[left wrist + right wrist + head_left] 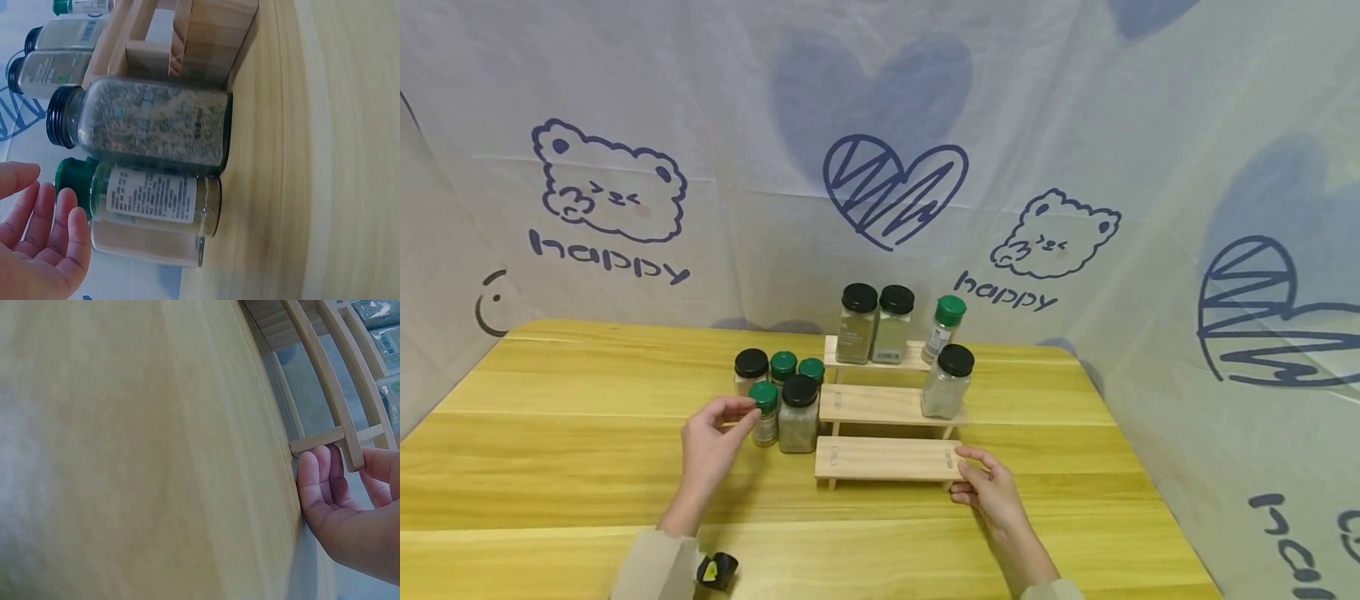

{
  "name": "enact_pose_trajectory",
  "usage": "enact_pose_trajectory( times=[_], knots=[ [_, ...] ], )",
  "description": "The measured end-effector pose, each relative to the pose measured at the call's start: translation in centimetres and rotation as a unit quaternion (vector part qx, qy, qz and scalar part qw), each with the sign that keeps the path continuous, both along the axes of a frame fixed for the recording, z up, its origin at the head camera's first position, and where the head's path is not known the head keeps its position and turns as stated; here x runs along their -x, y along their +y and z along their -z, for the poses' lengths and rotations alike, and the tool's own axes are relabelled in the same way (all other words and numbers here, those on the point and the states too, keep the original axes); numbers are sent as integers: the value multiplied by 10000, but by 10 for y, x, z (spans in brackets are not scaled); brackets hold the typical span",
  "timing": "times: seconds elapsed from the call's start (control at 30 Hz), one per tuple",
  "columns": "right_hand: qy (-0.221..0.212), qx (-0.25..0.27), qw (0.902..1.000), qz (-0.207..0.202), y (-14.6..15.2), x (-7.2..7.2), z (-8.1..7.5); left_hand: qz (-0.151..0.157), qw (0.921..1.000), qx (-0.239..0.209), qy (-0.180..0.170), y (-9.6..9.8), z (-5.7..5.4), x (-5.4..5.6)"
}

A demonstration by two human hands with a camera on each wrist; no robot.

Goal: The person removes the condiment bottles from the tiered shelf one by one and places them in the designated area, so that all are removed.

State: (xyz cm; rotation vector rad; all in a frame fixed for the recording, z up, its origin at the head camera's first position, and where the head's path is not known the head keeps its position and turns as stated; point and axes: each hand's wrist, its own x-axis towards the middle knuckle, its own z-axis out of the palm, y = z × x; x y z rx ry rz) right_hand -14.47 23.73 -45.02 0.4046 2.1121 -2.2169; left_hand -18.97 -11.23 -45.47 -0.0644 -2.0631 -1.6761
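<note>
We see a pale cloth (730, 100), printed with blue bears (613, 200), hearts (895, 192) and the word "happy", hanging behind a wood-grain table (587, 375) — a screened-off corner, with the wider room hidden from us. The tiered wooden rack (889, 454) and seasoning jars (798, 425) look like kitchen goods to us — but we cannot tell a home from a studio.

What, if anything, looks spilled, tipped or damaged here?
Nothing stands out: the jars on the wooden rack and the group beside it stand upright and capped, no spill shows on the tabletop, and the rack, held by the right hand, shows no damage.
</note>
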Motion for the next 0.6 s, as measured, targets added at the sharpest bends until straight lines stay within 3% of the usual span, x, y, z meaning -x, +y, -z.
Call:
enact_pose_trajectory(
  times=[0.1, 0.13, 0.33, 0.4, 0.6],
  knots=[
    [-1, -22, 10000, 22, 0, 0, 0, 171, 9994, -276, 78, 7, -19, -11],
    [0, -32, 10000, 27, 0, 0, 1, 193, 9993, -301, 92, 8, -21, -13],
    [5, -59, 10000, 48, -1, 1, 1, 374, 9987, -95, 343, 6, 25, 8],
    [6, -52, 10000, 42, 0, 1, 1, 525, 9978, -96, 396, 8, 30, 10],
    [6, -47, 10000, 14, 0, 1, 1, 876, 9953, -399, 146, 29, -26, -21]
  ],
)
